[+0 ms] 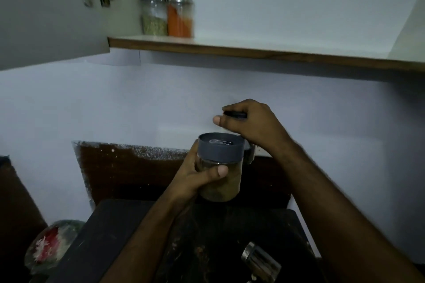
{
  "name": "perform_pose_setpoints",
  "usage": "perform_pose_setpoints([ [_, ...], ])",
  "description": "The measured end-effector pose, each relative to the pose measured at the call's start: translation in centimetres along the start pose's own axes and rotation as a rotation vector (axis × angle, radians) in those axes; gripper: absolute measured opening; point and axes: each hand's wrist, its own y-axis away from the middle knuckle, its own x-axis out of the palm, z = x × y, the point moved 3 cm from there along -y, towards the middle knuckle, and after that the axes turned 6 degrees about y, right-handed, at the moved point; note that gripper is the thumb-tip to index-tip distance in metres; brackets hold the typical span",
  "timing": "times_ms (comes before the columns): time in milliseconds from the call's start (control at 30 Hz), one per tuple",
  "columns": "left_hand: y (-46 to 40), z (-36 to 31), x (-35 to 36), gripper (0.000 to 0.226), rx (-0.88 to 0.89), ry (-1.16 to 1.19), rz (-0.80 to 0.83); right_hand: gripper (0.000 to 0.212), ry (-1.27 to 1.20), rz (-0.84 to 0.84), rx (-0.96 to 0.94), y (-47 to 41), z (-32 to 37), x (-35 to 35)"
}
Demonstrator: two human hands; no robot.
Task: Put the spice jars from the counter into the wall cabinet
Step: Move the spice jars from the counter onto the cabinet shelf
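1. head view looks up at the open wall cabinet (253,46), with the door (46,18) swung out at the upper left and the hands held below the shelf edge.
2. the left hand (195,177) is closed around a grey-lidded jar (219,167) of brownish spice, thumb across the front of the glass, holding it upright in the air above the dark counter (115,225).
3. the right hand (248,122) is closed on a second jar (249,151) just behind the first; a dark lid edge shows under the fingers and most of the body is hidden, so how firm that hold is cannot be told.
4. two steel-capped jars already stand at the left end of the shelf, touching each other: a greenish jar (153,15) and an orange jar (180,16). the rest of the shelf to their right is bare.
5. one more steel-capped jar (261,262) lies tilted near the counter's right edge, so the task looks partly done.
6. risks, as a judgement: the two held jars are close together and could knock as they rise; a jar gripped only by its lid could drop if the lid is loose; lifting too near the shelf's front edge could catch a jar bottom; setting down hard beside the orange jar could topple it.
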Motion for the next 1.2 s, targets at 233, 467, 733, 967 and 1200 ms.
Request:
perform_pose_setpoints([
  [233,-3.3,-3.2,2.9,0.098,0.103,0.33,0.072,0.073,0.025,-0.131,-0.091,-3.0,3.4,-4.9],
  [467,-6.4,-7.8,4.9,0.072,0.208,0.454,0.086,0.058,-0.398,0.032,-0.126,-3.5,3.1,-8.9],
  [733,-6.4,-9.4,4.8,0.078,0.196,0.562,0.202,0.086,-0.605,-0.078,-0.317,-1.4,2.2,-9.3],
  [967,-8.0,-14.6,7.3,0.079,0.313,0.329,0.219,0.09,-0.582,-0.39,-0.36,-2.5,4.6,-11.8],
  [1200,-12.3,-22.1,9.2,0.072,0.575,-0.209,-0.08,0.086,-0.476,-0.531,-0.331,-6.8,5.6,-15.9],
])
